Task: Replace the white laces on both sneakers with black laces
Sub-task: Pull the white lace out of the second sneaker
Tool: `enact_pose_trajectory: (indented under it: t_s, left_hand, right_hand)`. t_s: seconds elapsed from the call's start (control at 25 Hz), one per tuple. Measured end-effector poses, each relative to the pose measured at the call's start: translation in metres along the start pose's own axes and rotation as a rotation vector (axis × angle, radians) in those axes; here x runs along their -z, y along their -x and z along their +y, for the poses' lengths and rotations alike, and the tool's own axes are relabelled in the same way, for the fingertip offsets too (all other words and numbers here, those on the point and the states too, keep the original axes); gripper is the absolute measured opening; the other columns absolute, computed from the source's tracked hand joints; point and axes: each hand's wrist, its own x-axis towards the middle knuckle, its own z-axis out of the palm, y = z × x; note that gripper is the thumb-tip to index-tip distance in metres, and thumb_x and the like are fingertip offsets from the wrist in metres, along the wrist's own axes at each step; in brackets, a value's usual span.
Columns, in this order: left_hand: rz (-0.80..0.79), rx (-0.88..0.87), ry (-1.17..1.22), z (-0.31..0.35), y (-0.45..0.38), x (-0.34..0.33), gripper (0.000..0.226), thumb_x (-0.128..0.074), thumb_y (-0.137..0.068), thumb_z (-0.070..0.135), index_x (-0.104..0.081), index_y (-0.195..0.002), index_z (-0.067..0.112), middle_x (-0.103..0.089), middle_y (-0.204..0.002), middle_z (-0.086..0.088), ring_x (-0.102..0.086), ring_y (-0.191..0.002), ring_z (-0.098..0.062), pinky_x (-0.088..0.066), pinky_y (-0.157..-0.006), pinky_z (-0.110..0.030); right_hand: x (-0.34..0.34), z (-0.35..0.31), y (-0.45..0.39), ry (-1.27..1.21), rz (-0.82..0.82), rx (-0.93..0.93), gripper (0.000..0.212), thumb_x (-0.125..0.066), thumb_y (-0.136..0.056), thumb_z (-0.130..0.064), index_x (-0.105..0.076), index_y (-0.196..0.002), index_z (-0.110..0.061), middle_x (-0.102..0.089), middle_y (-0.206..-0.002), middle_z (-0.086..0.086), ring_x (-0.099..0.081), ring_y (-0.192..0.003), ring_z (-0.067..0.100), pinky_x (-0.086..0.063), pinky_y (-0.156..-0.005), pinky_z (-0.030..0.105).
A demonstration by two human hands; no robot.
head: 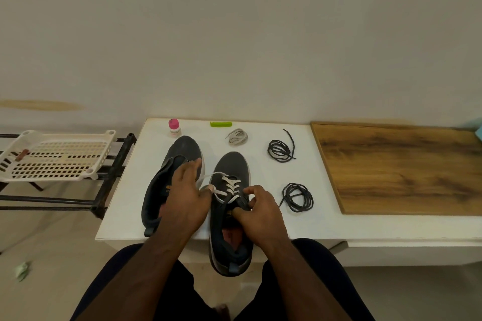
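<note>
Two dark grey sneakers stand on the white table point(260, 227). The left sneaker point(180, 154) has no lace in its eyelets. The right sneaker point(232, 164) still carries a white lace point(229, 185), partly pulled loose. My left hand point(186, 198) pinches a loose end of that white lace between thumb and fingers. My right hand point(260, 214) grips the right sneaker's tongue and upper edge. A removed white lace point(237, 136) lies bundled behind the shoes. Two coiled black laces lie to the right, one farther back point(280, 150) and one nearer point(297, 197).
A small bottle with a pink cap point(174, 128) and a green clip point(221, 124) sit at the table's back edge. A wooden board point(404, 167) lies to the right. A white slatted tray point(52, 155) rests on a black rack at left. My knees are below the table's front edge.
</note>
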Motion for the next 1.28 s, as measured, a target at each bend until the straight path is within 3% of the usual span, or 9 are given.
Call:
enact_pose_trajectory:
  t_s: [0.08,0.16,0.28,0.4,0.52,0.68,0.84,1.08,1.28]
  left_hand:
    - [-0.042,-0.010,0.028,0.003,0.007,-0.005,0.042,-0.072,-0.085,0.028,-0.056,-0.125,0.028,-0.051,-0.130,0.001,-0.057,-0.102,-0.010,-0.047,-0.086,-0.024]
    - [-0.158,0.003,0.005,0.003,0.014,-0.011,0.027,-0.078,-0.078,0.035,-0.058,-0.096,0.029,-0.062,-0.095,0.006,-0.058,-0.081,-0.004,-0.042,-0.066,-0.017]
    - [-0.234,0.051,-0.098,0.001,0.015,-0.014,0.019,-0.076,-0.079,0.034,-0.059,-0.083,0.026,-0.065,-0.075,0.006,-0.060,-0.071,-0.004,-0.045,-0.062,-0.020]
    - [-0.226,0.056,-0.124,0.005,0.011,-0.010,0.013,-0.072,-0.081,0.033,-0.064,-0.075,0.024,-0.066,-0.071,0.006,-0.060,-0.068,-0.003,-0.043,-0.059,-0.018]
    - [-0.256,0.076,-0.091,0.003,0.006,-0.009,0.016,-0.071,-0.084,0.032,-0.066,-0.073,0.021,-0.067,-0.072,0.004,-0.065,-0.070,-0.009,-0.055,-0.068,-0.029]
    - [-0.256,0.112,-0.075,0.002,0.005,-0.009,0.014,-0.070,-0.084,0.028,-0.066,-0.074,0.019,-0.070,-0.069,0.002,-0.068,-0.062,-0.010,-0.060,-0.072,-0.037]
    - [-0.267,0.087,-0.099,0.003,0.005,-0.009,0.014,-0.070,-0.085,0.032,-0.066,-0.075,0.021,-0.068,-0.072,0.004,-0.066,-0.071,-0.011,-0.059,-0.075,-0.038]
    - [-0.262,0.090,-0.091,0.003,0.006,-0.008,0.016,-0.072,-0.084,0.034,-0.067,-0.075,0.022,-0.069,-0.073,0.005,-0.067,-0.071,-0.011,-0.060,-0.076,-0.038]
    - [-0.265,0.110,-0.042,0.000,0.006,-0.007,0.018,-0.072,-0.086,0.030,-0.068,-0.072,0.019,-0.070,-0.066,0.002,-0.068,-0.056,-0.007,-0.062,-0.069,-0.034]
  right_hand:
    - [0.001,-0.002,-0.003,-0.055,0.075,0.097,0.031,-0.069,-0.080,-0.033,-0.061,-0.110,-0.037,-0.056,-0.103,-0.016,-0.055,-0.092,-0.003,-0.039,-0.069,0.010]
    - [0.001,-0.004,-0.008,-0.024,0.100,0.201,0.028,-0.064,-0.088,-0.024,-0.067,-0.114,-0.032,-0.058,-0.109,-0.015,-0.054,-0.096,-0.006,-0.038,-0.077,0.005]
    - [-0.003,-0.006,-0.010,0.136,0.024,0.264,0.030,-0.062,-0.088,-0.021,-0.071,-0.117,-0.023,-0.060,-0.111,-0.008,-0.050,-0.098,-0.002,-0.034,-0.080,0.001]
    - [-0.007,-0.006,-0.009,0.209,0.035,0.291,0.025,-0.062,-0.087,-0.025,-0.072,-0.110,-0.022,-0.058,-0.106,-0.008,-0.052,-0.098,0.004,-0.038,-0.080,0.012]
    - [-0.012,-0.007,-0.009,0.216,0.087,0.281,0.009,-0.056,-0.093,-0.024,-0.065,-0.093,-0.021,-0.056,-0.096,-0.007,-0.051,-0.087,0.006,-0.041,-0.073,0.021]
    - [-0.005,-0.003,-0.012,0.000,0.204,0.132,0.006,-0.055,-0.096,-0.018,-0.059,-0.093,-0.022,-0.059,-0.094,-0.008,-0.054,-0.087,0.005,-0.038,-0.069,0.013]
    - [-0.002,-0.002,-0.008,0.029,0.040,0.264,0.032,-0.064,-0.089,-0.021,-0.067,-0.121,-0.026,-0.057,-0.115,-0.011,-0.055,-0.102,-0.002,-0.040,-0.084,0.008]
    - [0.002,-0.005,-0.006,0.051,0.029,0.327,0.022,-0.064,-0.081,-0.028,-0.075,-0.098,-0.020,-0.062,-0.105,-0.007,-0.053,-0.101,-0.002,-0.036,-0.082,0.004]
    - [-0.003,-0.007,-0.003,0.147,0.045,0.344,0.010,-0.061,-0.091,-0.016,-0.070,-0.093,-0.016,-0.060,-0.099,-0.004,-0.054,-0.094,0.007,-0.045,-0.081,0.025]
